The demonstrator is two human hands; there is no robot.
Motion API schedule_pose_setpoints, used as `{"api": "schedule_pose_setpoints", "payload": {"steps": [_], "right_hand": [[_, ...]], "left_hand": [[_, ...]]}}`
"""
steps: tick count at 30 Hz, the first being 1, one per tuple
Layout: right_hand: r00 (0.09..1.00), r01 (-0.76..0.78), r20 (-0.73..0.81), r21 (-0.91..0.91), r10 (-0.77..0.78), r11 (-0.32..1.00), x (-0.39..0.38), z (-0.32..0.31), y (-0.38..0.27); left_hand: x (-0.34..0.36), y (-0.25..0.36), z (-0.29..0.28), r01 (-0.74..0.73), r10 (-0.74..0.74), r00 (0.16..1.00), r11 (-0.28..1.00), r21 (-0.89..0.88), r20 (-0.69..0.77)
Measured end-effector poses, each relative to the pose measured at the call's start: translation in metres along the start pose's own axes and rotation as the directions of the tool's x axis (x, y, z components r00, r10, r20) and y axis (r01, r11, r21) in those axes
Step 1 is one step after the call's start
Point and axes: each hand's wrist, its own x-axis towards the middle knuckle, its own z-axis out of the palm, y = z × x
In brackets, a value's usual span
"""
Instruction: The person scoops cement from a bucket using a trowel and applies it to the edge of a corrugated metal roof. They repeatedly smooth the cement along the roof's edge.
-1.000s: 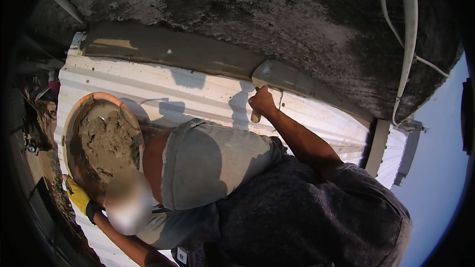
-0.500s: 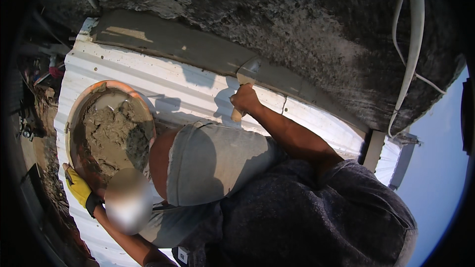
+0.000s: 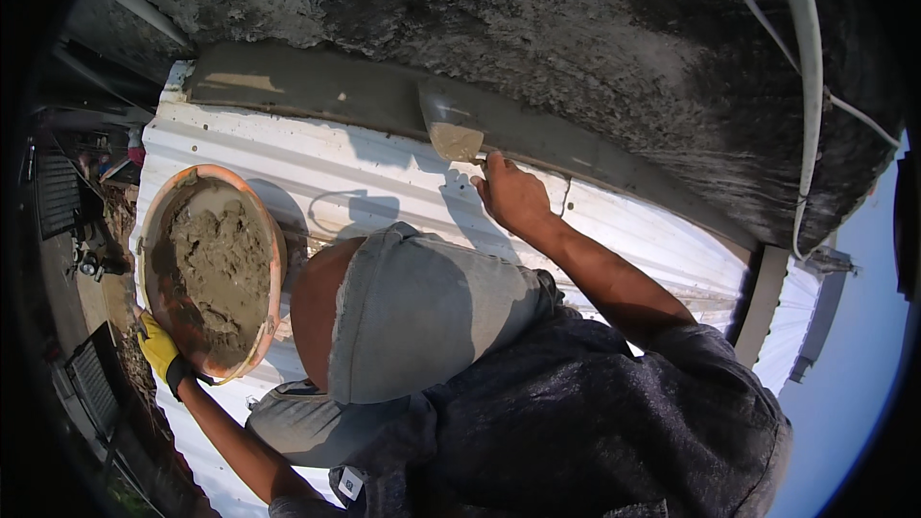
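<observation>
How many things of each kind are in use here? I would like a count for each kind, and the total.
Trowel, in the right hand: 1
Orange pan of wet mortar, held by the left hand: 1
Yellow glove, on the left hand: 1
White cables on the wall: 2
Total: 5

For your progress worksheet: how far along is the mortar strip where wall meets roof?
Done: smooth mortar strip left of the trowel. In hand: the right hand works the trowel on it; the gloved left hand holds the pan. Left: probably the shadowed stretch rightward; the pan is half full.
</observation>
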Motion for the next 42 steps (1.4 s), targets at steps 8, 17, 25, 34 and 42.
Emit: {"api": "schedule_pose_setpoints", "payload": {"steps": [8, 17, 25, 34, 42], "right_hand": [[1.0, -0.012, -0.028, -0.143, 0.008, 0.99, 0.028, 0.01, 0.094], [0.978, -0.205, -0.005, -0.162, 0.207, 0.965, -0.033, 0.02, 0.231], [0.946, -0.325, -0.056, -0.19, 0.321, 0.926, -0.075, 0.033, 0.32], [0.892, -0.451, -0.112, -0.139, 0.439, 0.882, -0.119, 0.049, 0.402], [0.78, -0.626, -0.084, -0.121, 0.621, 0.77, -0.142, 0.046, 0.438]], "left_hand": [[0.017, -0.018, 0.006, -0.094, 0.099, 0.991, 0.993, 0.066, -0.084], [0.037, -0.027, 0.001, -0.051, 0.058, 0.993, 0.997, 0.062, -0.107], [0.047, -0.046, 0.009, -0.08, 0.08, 0.997, 0.997, -0.006, 0.007], [0.076, -0.069, 0.006, -0.229, 0.231, 0.973, 0.96, 0.161, 0.009], [0.081, -0.08, 0.0, -0.26, 0.259, 0.964, 0.965, 0.022, 0.059]]}}
